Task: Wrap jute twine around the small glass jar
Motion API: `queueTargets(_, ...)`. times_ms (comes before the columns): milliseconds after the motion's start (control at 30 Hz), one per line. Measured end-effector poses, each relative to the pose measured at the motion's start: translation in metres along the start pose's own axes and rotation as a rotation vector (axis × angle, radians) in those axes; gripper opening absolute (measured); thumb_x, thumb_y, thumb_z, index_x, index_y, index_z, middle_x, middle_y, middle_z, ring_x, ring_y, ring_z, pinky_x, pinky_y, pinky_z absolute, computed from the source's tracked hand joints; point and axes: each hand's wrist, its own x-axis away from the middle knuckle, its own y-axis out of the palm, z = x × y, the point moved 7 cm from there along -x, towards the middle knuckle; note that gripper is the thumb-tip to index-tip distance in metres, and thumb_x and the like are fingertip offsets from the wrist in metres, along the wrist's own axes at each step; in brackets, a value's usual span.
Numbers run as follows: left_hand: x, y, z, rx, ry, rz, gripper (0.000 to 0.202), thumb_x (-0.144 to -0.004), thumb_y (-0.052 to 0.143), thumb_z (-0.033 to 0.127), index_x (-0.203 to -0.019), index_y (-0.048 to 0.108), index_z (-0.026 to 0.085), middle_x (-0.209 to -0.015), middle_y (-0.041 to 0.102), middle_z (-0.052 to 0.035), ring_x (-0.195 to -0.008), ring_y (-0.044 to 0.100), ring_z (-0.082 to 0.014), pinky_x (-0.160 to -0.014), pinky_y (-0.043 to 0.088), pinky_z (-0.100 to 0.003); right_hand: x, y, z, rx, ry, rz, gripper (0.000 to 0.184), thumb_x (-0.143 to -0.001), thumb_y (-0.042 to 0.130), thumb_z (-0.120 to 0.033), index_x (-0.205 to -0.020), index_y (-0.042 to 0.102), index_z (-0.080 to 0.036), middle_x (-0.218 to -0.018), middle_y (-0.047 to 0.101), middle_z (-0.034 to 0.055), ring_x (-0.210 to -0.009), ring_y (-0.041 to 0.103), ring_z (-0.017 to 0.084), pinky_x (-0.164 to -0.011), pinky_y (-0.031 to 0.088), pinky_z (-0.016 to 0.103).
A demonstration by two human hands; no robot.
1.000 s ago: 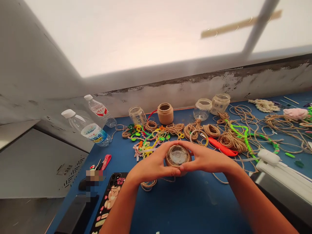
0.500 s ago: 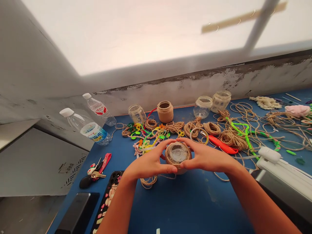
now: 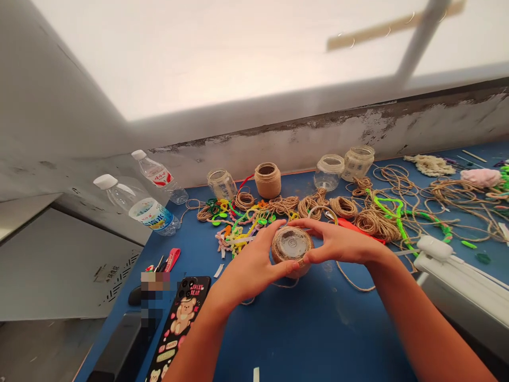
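A small glass jar wrapped in jute twine (image 3: 292, 245) stands upside down on the blue table (image 3: 310, 329), its clear base facing up. My left hand (image 3: 252, 265) grips its left side with thumb and fingers curled round it. My right hand (image 3: 338, 243) cups the right side, thumb pressed to the front rim. A loose strand of twine (image 3: 352, 281) trails from the jar over the table toward me.
Behind the jar lie coils of jute cord (image 3: 344, 208), coloured pipe cleaners (image 3: 242, 225), a red comb (image 3: 360, 229), a twine-wrapped jar (image 3: 268, 180) and bare glass jars (image 3: 329, 172). Two water bottles (image 3: 139, 204) lie at left; a phone (image 3: 177, 329) and keys at front left; a white tool (image 3: 449, 260) at right.
Both hands have shifted the jar slightly away from me and turned it. The twine bundle that lay under my left wrist is hidden now, and the loose strand has shifted right.
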Motion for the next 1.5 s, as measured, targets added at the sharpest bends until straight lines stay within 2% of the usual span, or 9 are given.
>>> queueTargets(133, 0.003, 0.001, 0.003, -0.087, -0.008, 0.035, 0.08, -0.083, 0.068, 0.051, -0.151, 0.03, 0.032, -0.153, 0.04, -0.0068, -0.139, 0.042, -0.0305, -0.117, 0.033, -0.043, 0.001, -0.004, -0.003, 0.044, -0.03, 0.04, 0.075, -0.072, 0.075, -0.023, -0.141, 0.049, -0.023, -0.14, 0.059, 0.0077, -0.128, 0.055, 0.03, -0.103, 0.049, 0.041)
queueTargets(233, 0.007, -0.003, 0.008, -0.187, 0.029, 0.096, 0.081, -0.076, 0.077, 0.038, -0.145, 0.035, 0.03, -0.15, 0.039, -0.0087, -0.14, 0.038, -0.0292, -0.116, 0.034, -0.042, 0.003, -0.004, -0.003, 0.079, -0.04, 0.04, 0.074, -0.074, 0.074, -0.026, -0.143, 0.048, -0.023, -0.143, 0.058, 0.0071, -0.131, 0.053, 0.029, -0.105, 0.048, 0.041)
queueTargets(333, 0.012, -0.01, 0.014, -0.244, 0.035, 0.132, 0.067, -0.075, 0.075, 0.026, -0.133, 0.043, 0.026, -0.133, 0.05, -0.0076, -0.124, 0.051, -0.025, -0.104, 0.044, -0.037, 0.004, -0.003, -0.001, 0.106, -0.02, 0.042, 0.076, -0.075, 0.076, -0.031, -0.145, 0.046, -0.025, -0.146, 0.056, 0.0058, -0.134, 0.051, 0.03, -0.107, 0.047, 0.041)
queueTargets(467, 0.017, -0.011, 0.014, -0.294, -0.077, -0.043, 0.022, -0.082, 0.065, 0.028, -0.101, 0.056, 0.024, -0.097, 0.066, -0.0001, -0.09, 0.063, -0.0212, -0.076, 0.048, -0.031, 0.005, -0.003, 0.0, 0.119, 0.024, 0.053, 0.084, -0.075, 0.077, -0.038, -0.15, 0.04, -0.029, -0.145, 0.057, 0.0044, -0.131, 0.054, 0.032, -0.105, 0.048, 0.041)
queueTargets(533, 0.019, -0.01, 0.014, -0.344, -0.101, -0.119, 0.013, -0.083, 0.064, 0.033, -0.09, 0.059, 0.024, -0.089, 0.069, 0.0008, -0.084, 0.063, -0.0218, -0.07, 0.044, -0.031, 0.006, -0.002, 0.0, 0.123, 0.041, 0.051, 0.085, -0.076, 0.076, -0.037, -0.152, 0.038, -0.031, -0.142, 0.059, 0.0034, -0.125, 0.059, 0.031, -0.102, 0.05, 0.041)
queueTargets(833, 0.019, -0.001, 0.011, -0.21, -0.037, -0.232, 0.011, -0.082, 0.064, 0.029, -0.091, 0.063, 0.024, -0.093, 0.072, 0.0023, -0.085, 0.064, -0.0194, -0.068, 0.041, -0.026, 0.006, 0.001, -0.004, 0.155, 0.051, 0.065, 0.084, -0.077, 0.075, -0.035, -0.152, 0.038, -0.034, -0.136, 0.064, 0.0025, -0.107, 0.068, 0.03, -0.086, 0.057, 0.038)
queueTargets(967, 0.021, -0.006, 0.014, -0.191, -0.049, -0.253, 0.019, -0.088, 0.057, 0.037, -0.097, 0.068, 0.023, -0.08, 0.069, 0.0023, -0.069, 0.059, -0.0162, -0.058, 0.037, -0.025, 0.005, 0.004, -0.013, 0.174, -0.015, 0.088, 0.078, -0.076, 0.074, -0.033, -0.149, 0.044, -0.034, -0.14, 0.061, 0.0007, -0.118, 0.063, 0.031, -0.096, 0.054, 0.04)
queueTargets(1133, 0.019, -0.011, 0.019, -0.134, 0.001, -0.237, 0.027, -0.095, 0.05, 0.039, -0.099, 0.073, 0.026, -0.092, 0.073, 0.0037, -0.08, 0.062, -0.0154, -0.068, 0.04, -0.024, 0.004, 0.005, -0.019, 0.214, -0.081, 0.084, 0.075, -0.074, 0.077, -0.036, -0.144, 0.051, -0.032, -0.149, 0.053, -0.0016, -0.137, 0.047, 0.032, -0.112, 0.04, 0.04)
queueTargets(1500, 0.013, -0.009, 0.012, -0.169, -0.048, -0.203, 0.034, -0.093, 0.051, 0.044, -0.076, 0.067, 0.021, -0.065, 0.058, 0.0058, -0.06, 0.044, -0.0104, -0.054, 0.028, -0.025, 0.004, 0.006, -0.012, 0.213, -0.004, 0.07, 0.075, -0.078, 0.074, -0.038, -0.147, 0.045, -0.033, -0.15, 0.051, -0.0014, -0.134, 0.049, 0.03, -0.108, 0.044, 0.037)
